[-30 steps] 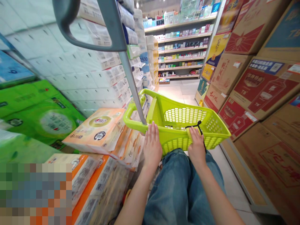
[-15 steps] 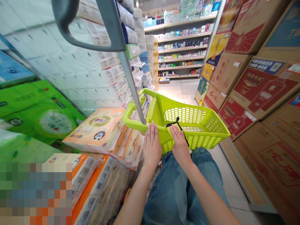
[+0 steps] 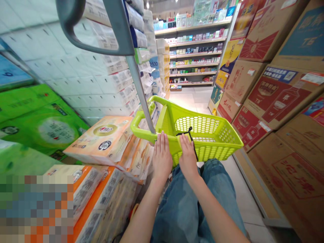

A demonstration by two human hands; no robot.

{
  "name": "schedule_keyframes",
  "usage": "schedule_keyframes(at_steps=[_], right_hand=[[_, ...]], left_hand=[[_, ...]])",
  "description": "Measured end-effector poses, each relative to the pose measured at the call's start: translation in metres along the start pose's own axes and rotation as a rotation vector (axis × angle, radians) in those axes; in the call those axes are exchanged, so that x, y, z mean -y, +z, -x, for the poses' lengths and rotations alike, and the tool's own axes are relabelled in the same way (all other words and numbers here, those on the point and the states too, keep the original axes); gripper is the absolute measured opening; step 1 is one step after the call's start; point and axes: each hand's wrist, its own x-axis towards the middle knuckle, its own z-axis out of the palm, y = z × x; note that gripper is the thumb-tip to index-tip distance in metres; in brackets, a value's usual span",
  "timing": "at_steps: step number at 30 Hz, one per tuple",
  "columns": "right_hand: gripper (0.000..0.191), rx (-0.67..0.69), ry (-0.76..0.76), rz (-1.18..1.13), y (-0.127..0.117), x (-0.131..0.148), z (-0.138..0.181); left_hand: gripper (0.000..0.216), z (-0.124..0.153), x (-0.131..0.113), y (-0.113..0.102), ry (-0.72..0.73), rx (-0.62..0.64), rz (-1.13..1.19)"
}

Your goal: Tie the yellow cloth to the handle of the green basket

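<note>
A lime-green plastic shopping basket with lattice walls stands just beyond my knees. My left hand lies flat with straight fingers against its near side, beside the foot of the metal pull rod. My right hand rests further right on the same side, fingers stretched out, over a yellow-green tag. A black cord runs beside that hand and down the basket's side. Up the rod, a grey loop handle rises towards me at the upper left. Neither hand grasps anything.
Orange tissue packs are stacked close on my left, with green packs and white ones behind. Cardboard cartons line the right side. Ahead, the tiled floor leads to shelves of small boxed goods.
The basket and both hands have shifted slightly left in view, and the cartons on the right show a little more. My hands stay flat on the basket's side.
</note>
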Motion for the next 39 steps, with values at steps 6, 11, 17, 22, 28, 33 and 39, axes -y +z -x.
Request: schedule_keyframes(at_steps=[6,11,17,22,28,33,39], right_hand=[[0.08,0.037,-0.149,-0.075,0.009,0.032,-0.013],[0.093,0.026,-0.139,0.024,-0.013,-0.025,0.006],[0.095,-0.047,-0.037,0.187,-0.04,-0.087,0.027],[0.09,-0.094,0.068,0.146,-0.037,-0.085,0.028],[0.09,-0.003,0.014,-0.015,-0.003,-0.008,0.004],[0.084,0.059,-0.091,-0.102,0.01,0.037,-0.014],[0.09,0.073,-0.104,-0.012,-0.014,-0.018,-0.003]], left_hand=[[0.073,0.001,0.001,-0.003,0.013,-0.003,-0.019],[0.082,0.001,0.001,-0.005,0.013,0.019,0.023],[0.086,0.001,0.0,-0.005,0.008,0.011,0.035],[0.084,0.002,0.002,-0.006,0.018,0.012,0.026],[0.079,0.003,0.004,-0.003,0.02,0.015,0.023],[0.072,0.003,0.005,-0.002,0.023,0.017,-0.008],[0.079,0.004,0.009,-0.003,0.052,0.035,0.01]])
